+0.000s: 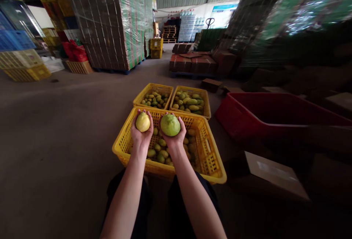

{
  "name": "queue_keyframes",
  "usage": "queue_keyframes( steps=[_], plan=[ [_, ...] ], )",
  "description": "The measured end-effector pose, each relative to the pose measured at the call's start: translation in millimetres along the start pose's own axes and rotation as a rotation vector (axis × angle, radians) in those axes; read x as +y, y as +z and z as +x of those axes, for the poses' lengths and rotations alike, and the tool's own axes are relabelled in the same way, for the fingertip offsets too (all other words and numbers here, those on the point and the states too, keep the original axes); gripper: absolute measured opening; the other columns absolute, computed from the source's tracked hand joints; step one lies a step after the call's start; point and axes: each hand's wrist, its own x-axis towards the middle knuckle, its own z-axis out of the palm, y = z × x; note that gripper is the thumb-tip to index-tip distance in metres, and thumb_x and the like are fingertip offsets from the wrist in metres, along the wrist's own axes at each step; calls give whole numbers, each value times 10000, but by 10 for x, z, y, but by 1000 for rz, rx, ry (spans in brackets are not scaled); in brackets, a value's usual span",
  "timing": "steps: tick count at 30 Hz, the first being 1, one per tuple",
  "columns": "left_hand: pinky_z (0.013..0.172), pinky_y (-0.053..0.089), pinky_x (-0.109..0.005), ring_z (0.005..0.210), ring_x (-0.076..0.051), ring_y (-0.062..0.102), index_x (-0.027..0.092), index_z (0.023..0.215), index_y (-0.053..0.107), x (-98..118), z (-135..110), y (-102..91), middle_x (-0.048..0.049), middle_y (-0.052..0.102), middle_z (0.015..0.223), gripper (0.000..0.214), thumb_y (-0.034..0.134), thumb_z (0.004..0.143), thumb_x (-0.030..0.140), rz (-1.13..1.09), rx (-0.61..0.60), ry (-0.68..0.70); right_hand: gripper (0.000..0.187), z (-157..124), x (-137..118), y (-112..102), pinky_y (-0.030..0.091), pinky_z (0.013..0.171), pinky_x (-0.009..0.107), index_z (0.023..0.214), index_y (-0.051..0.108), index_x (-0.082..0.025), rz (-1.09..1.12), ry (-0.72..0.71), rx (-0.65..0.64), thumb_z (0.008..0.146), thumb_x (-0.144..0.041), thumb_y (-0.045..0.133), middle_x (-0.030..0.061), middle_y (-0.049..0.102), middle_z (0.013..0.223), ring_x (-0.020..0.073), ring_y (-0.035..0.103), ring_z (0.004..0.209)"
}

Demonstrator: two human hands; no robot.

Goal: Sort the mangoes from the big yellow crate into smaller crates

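Left hand [141, 131], fingers cupped around yellow fruit [143, 122]; right hand [173, 136], fingers cupped around green fruit [170, 124]; both above yellow crate [211, 158].

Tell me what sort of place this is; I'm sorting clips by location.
Probably a fruit-packing warehouse. Tall shrink-wrapped stacks of flat brown cartons stand on the concrete floor, yellow plastic lattice crates hold green-yellow fruit, and the left hand and right hand each hold one fruit.
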Motion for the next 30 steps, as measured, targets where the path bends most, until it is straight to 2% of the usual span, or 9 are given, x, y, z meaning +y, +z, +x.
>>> queue_keyframes(
  steps=[6,10,12,15,18,23,25,27,30],
  plan=[
    [586,529,-136,759,-97,679,220,750,706,47,-59,-57,4,727,764,371,389,935,278,144,-193,-89,139,-17,-44,-36,546,879,434,765,666,-212,-26,-16,-166,704,-335,649,9,742,802,188,697,761],
    [436,473,-154,597,-107,633,215,639,650,51,-118,-70,3,680,686,420,389,939,350,291,-301,-113,155,-66,-70,-32,561,773,411,663,609,-227,-85,-10,-264,710,-374,603,2,695,713,163,630,626],
    [360,409,-157,507,-104,578,192,579,596,25,-141,-69,-11,623,631,473,379,943,403,359,-315,-115,216,-97,-66,-23,560,723,404,596,554,-236,-124,-15,-283,735,-401,548,-3,647,648,144,567,542],
    [312,335,-159,441,-101,508,173,511,507,-38,-165,-75,-28,528,578,552,333,953,455,443,-259,-125,318,-138,-50,-20,555,681,407,524,457,-244,-193,-21,-267,775,-439,463,-16,557,560,131,482,465],
    [302,310,-158,433,-97,484,172,482,457,-101,-187,-90,-31,472,595,579,294,959,457,464,-209,-154,379,-161,-48,-37,542,597,389,488,372,-242,-234,-16,-278,759,-493,456,-36,476,496,125,420,421],
    [265,298,-154,456,-87,486,172,497,461,-168,-227,-70,-42,491,679,531,338,940,437,360,-172,-186,406,-169,-88,-33,509,517,349,462,322,-240,-220,-12,-304,765,-495,407,-48,372,439,125,370,382],
    [283,339,-146,521,-104,547,169,547,502,-185,-205,-51,-48,536,706,465,377,930,401,315,-185,-198,371,-171,-112,4,525,549,358,475,361,-247,-199,-17,-273,788,-447,378,-36,402,454,132,400,393],
    [346,428,-158,604,-132,613,165,638,562,-199,-142,-42,-50,585,725,382,410,925,365,277,-140,-203,304,-167,-137,50,549,605,376,526,434,-250,-175,-2,-215,789,-399,400,-22,500,518,136,465,427],
    [469,531,-204,620,-145,644,151,772,610,-215,-5,-59,-48,626,695,326,382,943,309,234,94,-143,150,-129,-161,97,572,697,418,665,546,-238,-128,65,-67,757,-333,475,5,638,656,167,603,561]
  ],
)
